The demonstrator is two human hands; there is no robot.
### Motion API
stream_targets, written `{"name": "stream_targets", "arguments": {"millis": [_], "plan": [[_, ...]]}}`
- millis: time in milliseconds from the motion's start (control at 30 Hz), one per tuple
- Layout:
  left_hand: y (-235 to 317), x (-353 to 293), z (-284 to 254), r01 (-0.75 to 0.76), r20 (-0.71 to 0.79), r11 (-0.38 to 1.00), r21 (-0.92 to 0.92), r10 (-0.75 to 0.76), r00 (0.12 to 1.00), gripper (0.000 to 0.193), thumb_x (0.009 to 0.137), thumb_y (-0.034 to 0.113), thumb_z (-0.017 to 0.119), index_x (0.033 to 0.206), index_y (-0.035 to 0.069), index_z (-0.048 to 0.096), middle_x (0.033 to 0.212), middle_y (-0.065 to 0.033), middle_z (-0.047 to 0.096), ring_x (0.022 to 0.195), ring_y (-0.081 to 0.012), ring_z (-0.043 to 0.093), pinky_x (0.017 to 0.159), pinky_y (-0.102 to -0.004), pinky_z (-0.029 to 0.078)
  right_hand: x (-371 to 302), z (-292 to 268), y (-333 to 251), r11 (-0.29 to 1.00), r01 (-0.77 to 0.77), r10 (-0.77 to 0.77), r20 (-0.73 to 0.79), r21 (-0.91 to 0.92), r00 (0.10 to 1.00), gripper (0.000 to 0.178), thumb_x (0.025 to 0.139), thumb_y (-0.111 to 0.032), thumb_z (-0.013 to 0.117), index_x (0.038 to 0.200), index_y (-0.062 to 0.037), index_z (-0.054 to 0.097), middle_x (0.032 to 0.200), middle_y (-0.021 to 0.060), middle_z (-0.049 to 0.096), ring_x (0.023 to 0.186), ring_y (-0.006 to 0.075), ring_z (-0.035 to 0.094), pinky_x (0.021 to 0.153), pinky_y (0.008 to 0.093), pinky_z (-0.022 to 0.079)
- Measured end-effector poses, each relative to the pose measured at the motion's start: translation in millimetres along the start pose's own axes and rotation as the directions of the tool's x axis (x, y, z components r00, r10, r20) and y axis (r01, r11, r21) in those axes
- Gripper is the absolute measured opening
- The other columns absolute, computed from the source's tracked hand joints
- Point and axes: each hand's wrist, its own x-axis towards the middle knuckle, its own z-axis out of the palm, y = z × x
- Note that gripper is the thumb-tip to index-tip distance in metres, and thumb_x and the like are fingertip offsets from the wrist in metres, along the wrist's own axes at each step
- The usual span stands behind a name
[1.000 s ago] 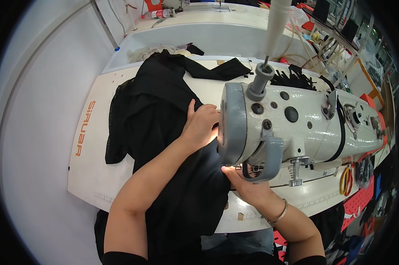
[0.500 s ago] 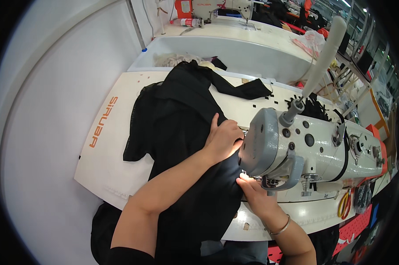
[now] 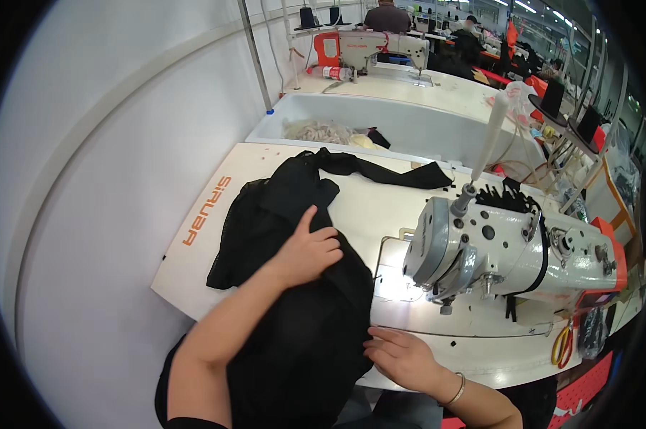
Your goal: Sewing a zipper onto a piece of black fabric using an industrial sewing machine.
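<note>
A black garment [image 3: 287, 343] of thin cloth, with a long strip [image 3: 402, 176] at its far end, lies across the sewing table and hangs over the near edge. On top of it rests my left hand [image 3: 309, 252], fingers apart, palm side hidden. My right hand [image 3: 405, 357], a bracelet on its wrist, has its fingertips closed at the garment's right edge, near the front of the table. Right of the cloth stands a white and grey sewing machine [image 3: 505, 247]. Its lit needle plate [image 3: 394, 284] shows, with the garment lying beside it on the left.
Yellow-and-red-handled scissors [image 3: 563, 347] hang at the table's right front. Black scraps [image 3: 507, 200] lie behind the machine head. A pale trough [image 3: 437, 136] holding cloth bits runs behind the table [image 3: 187, 268]; beyond are another sewing machine [image 3: 380, 51], a bottle [image 3: 331, 73] and people.
The garment has come away from under the needle area toward the left. My left hand has moved left onto the cloth, and my right hand nearer the front edge. The view has tilted up.
</note>
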Motion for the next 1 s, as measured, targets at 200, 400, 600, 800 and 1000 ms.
{"name": "stream_targets", "arguments": {"millis": [200,400,600,800,1000], "plan": [[-41.0,-58.8,-121.6,-0.046,0.193,0.957,0.287,-0.010,0.981,0.008,0.075,0.009,0.055,0.069,0.013,0.053,0.062,-0.0015,0.047,0.068,-0.0178,0.052,0.107,-0.0533,0.032,-3.1,10.1,-12.9,0.997,0.064,-0.062,0.059,-0.043,0.996,0.019,0.075,-0.013,0.059,0.093,-0.0108,0.064,0.101,-0.0006,0.064,0.110,0.0201,0.059,0.092,0.0331,0.050],[62.0,-104.6,-195.3,0.546,0.923,0.764,-0.345,0.171,0.344,0.034,0.082,0.040,0.062,0.089,0.006,0.066,0.086,-0.0111,0.068,0.084,-0.0293,0.066,0.082,-0.0407,0.051,2.3,10.2,-18.9,1.000,0.017,-0.017,0.043,-0.004,0.999,0.021,0.073,-0.014,0.056,0.093,-0.0094,0.062,0.097,0.0014,0.061,0.105,0.0209,0.057,0.092,0.0350,0.048],[-15.3,-29.5,-120.2,0.490,0.514,0.858,0.153,-0.493,0.702,0.043,0.074,0.031,0.071,0.110,0.012,0.059,0.105,-0.0081,0.060,0.096,-0.0293,0.058,0.073,-0.0424,0.050,2.2,11.0,-27.3,0.999,-0.012,0.014,0.073,-0.031,0.997,0.021,0.073,-0.015,0.056,0.092,-0.0110,0.062,0.099,0.0004,0.063,0.102,0.0201,0.059,0.088,0.0336,0.050],[-21.2,-48.8,-85.8,0.378,0.922,0.917,0.131,-0.253,0.294,0.060,0.069,0.040,0.076,0.119,0.014,0.055,0.113,-0.0091,0.060,0.110,-0.0295,0.054,0.087,-0.0453,0.045,-18.7,12.3,-33.5,0.992,-0.128,0.127,-0.029,-0.009,0.991,0.022,0.071,-0.015,0.056,0.092,-0.0106,0.062,0.102,0.0000,0.064,0.096,0.0198,0.061,0.083,0.0334,0.050],[-33.0,-78.5,-135.9,0.443,0.058,0.851,0.282,-0.476,0.877,0.025,0.069,0.008,0.065,0.093,0.012,0.059,0.082,-0.0082,0.059,0.083,-0.0273,0.061,0.070,-0.0404,0.043,1.9,8.1,-30.6,0.998,-0.066,0.065,-0.082,-0.018,0.995,0.025,0.071,-0.015,0.059,0.095,-0.0109,0.062,0.101,0.0016,0.064,0.097,0.0188,0.061,0.083,0.0334,0.051]]}}
